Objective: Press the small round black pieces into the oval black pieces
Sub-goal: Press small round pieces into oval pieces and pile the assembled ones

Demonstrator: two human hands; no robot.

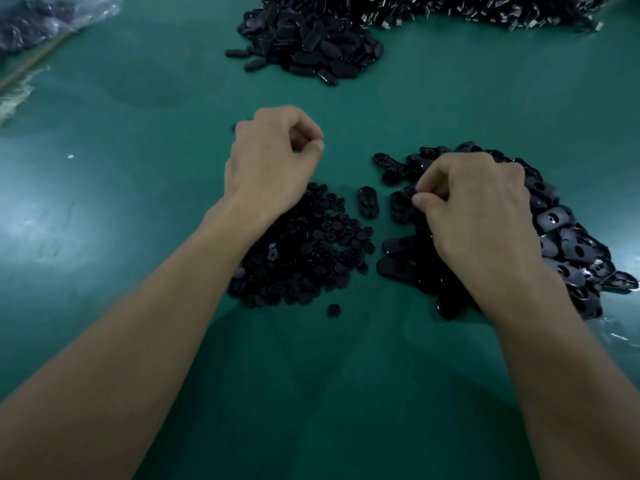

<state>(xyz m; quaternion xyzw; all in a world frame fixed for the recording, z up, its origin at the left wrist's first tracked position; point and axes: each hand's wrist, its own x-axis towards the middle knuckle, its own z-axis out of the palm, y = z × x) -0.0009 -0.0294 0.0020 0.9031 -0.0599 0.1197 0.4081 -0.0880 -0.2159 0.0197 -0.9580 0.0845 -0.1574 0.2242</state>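
A heap of small round black pieces [301, 251] lies at the centre of the green table, partly under my left wrist. To its right spreads a heap of oval black pieces [561, 237]. My left hand [270, 161] hovers beyond the round heap with its fingers curled; a dark bit shows at its far left edge, and what it holds is hidden. My right hand [474, 209] rests on the oval heap, thumb and forefinger pinching an oval piece [401, 204] at the heap's left edge. One oval piece [367, 200] lies alone between the heaps.
A larger heap of oval pieces [311, 39] sits at the far centre, with a pile of dark parts with metal clips [485, 10] behind it to the right. A clear plastic bag [41, 19] lies at the far left. One stray round piece [333, 310] lies near me.
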